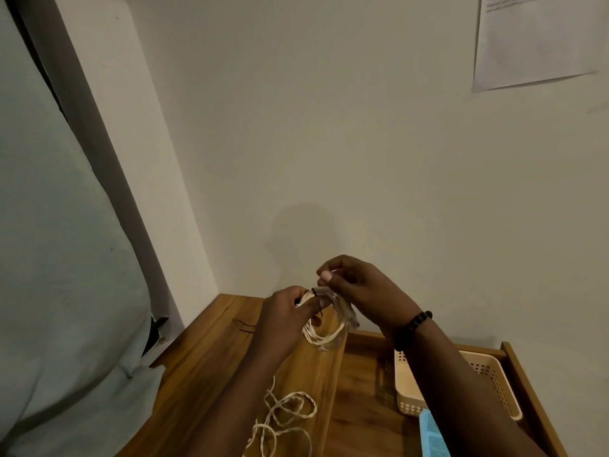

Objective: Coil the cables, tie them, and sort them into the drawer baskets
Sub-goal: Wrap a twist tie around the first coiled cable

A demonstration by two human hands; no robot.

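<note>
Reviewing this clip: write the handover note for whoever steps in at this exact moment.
Left hand grips the coiled white cable at its top, held above the wooden top.
Right hand pinches at the dark tie on the coil; whether it is fastened cannot be told.
A second white cable lies loose and uncoiled on the wood.
The beige basket and blue basket sit in the open drawer; no cable shows in them.
Left: finish the tie, bin the coil, coil the loose cable.

Coiled cable (324, 336): cream, twisted, looped several turns, held in the air above the wooden top, a thin black tie (317, 294) round its upper part. Loose cable (283, 420): cream, twisted, tangled on the wood. Basket (408, 387): cream, perforated, in the open drawer (359, 384). Basket (433, 437): blue, perforated, beside it.
</note>
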